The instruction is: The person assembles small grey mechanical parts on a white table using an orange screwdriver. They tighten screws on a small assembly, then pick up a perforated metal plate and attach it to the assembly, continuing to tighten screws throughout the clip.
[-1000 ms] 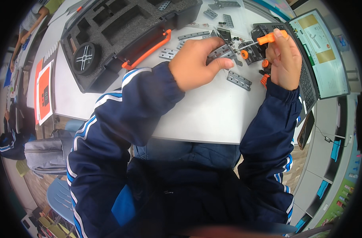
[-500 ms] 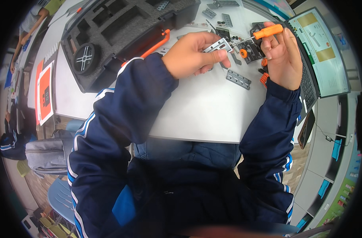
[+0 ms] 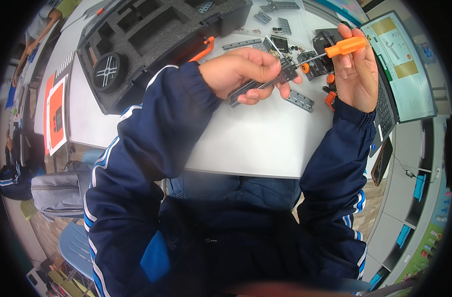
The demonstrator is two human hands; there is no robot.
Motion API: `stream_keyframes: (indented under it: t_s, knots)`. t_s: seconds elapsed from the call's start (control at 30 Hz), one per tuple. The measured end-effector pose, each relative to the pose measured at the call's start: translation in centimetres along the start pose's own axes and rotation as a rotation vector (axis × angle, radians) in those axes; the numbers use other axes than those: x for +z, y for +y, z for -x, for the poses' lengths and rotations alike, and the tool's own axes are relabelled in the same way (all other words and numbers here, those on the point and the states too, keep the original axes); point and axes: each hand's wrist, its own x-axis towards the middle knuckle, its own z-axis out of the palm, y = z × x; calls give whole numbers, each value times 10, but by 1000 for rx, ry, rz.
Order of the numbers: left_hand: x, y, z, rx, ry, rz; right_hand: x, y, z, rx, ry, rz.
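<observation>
Orange colours the handle of one screwdriver (image 3: 345,46), held in the right hand (image 3: 355,69) with the fingers curled around that handle. Its thin shaft points left to the end of a dark metal assembly (image 3: 289,73), raised over the white table (image 3: 255,146); whether the tip is seated in it I cannot tell. The left hand (image 3: 245,73) has its thumb and fingers clamped on this assembly, and two long strips stick out below the fingers (more may be hidden behind the palm).

Just beyond the held assembly, one grey perforated plate (image 3: 299,100) lies flat. Two orange discs (image 3: 305,68) sit near the screwdriver's shaft and the right wrist, with one orange ribbed piece (image 3: 330,100) below them. Two short grey plates (image 3: 284,26) rest farther back, well apart from the hands.

At the left stands one open dark case (image 3: 179,44) lined with grey foam, one black wheel (image 3: 107,72) lying in its near corner. One open laptop (image 3: 395,59) is at the right, its keyboard partly behind the right hand. One grey backpack (image 3: 60,190) and one blue chair (image 3: 77,247) show at lower left.
</observation>
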Motion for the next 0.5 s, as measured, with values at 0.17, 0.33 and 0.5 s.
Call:
stream_keyframes:
  t_s: [0.17,0.33,0.5]
  knots:
    - [0,-2,0,30,35,-95,7,1,2,7,67,10]
    - [0,-2,2,-12,-58,6,9,11,-1,-45,-202,-237]
    - [0,-2,3,-62,-85,58,5,9,-2,-12,-208,-243]
